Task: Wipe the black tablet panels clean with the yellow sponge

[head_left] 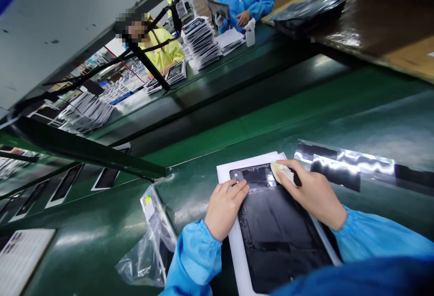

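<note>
My right hand [312, 192] pinches a crumpled white wad [282, 174] at the two-o'clock corner of a black tablet-like housing [278, 223]; my left hand [225, 207], loosely spread, rests at its ten-o'clock corner. Lying on white sheeting [224, 174] toward five o'clock, it looks light, stiff, slick and scratchable, best held by opposite rims.

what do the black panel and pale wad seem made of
The black panel looks like plastic or coated metal, semi-gloss, from its soft sheen. The pale wad looks like matte cloth or tissue, from its crumpled folds; which is unclear.
</note>
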{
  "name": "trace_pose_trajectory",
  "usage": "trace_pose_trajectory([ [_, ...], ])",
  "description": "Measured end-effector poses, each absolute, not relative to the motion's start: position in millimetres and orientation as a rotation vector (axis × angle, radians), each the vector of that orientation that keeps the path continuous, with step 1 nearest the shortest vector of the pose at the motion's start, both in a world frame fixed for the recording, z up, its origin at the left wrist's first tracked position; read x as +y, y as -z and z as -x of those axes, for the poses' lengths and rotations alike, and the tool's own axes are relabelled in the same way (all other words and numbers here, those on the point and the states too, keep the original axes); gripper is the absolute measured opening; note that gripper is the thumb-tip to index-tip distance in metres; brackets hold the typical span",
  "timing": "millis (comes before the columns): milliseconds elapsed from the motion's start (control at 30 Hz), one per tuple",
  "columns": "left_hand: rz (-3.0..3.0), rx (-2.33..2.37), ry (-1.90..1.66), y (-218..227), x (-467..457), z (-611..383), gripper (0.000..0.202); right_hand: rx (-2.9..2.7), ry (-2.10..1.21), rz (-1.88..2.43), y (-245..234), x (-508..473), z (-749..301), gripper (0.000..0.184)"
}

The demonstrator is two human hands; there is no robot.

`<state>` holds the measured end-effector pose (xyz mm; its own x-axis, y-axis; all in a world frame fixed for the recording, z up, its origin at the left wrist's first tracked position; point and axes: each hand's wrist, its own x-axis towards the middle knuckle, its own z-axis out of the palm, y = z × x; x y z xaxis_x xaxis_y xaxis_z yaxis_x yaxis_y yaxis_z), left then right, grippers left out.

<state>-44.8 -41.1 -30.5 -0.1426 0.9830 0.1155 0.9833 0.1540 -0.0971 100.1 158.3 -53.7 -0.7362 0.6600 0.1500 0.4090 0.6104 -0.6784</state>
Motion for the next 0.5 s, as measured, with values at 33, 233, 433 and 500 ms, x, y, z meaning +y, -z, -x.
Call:
trace_pose_trajectory([
  [33,1.945,-2.265,0.013,31.0,-41.1,44.8,0.037,-2.448,-0.918,0.858,54.0,155.9,-99.8,0.046],
  [233,1.918,-2.251,0.090,30.2,-40.8,45.4,0.037,-2.351,-1.108,0.931,50.4,153.2,-103.5,0.043],
  [433,1.908,-2.192,0.133,27.9,-10.1,29.1,0.029,-1.986,-1.364,1.126,55.5,167.3,-118.9,0.057],
  [500,1.940,-2.167,0.121,28.8,7.0,20.8,0.032,-1.868,-1.454,1.182,61.4,171.1,-121.3,0.059],
])
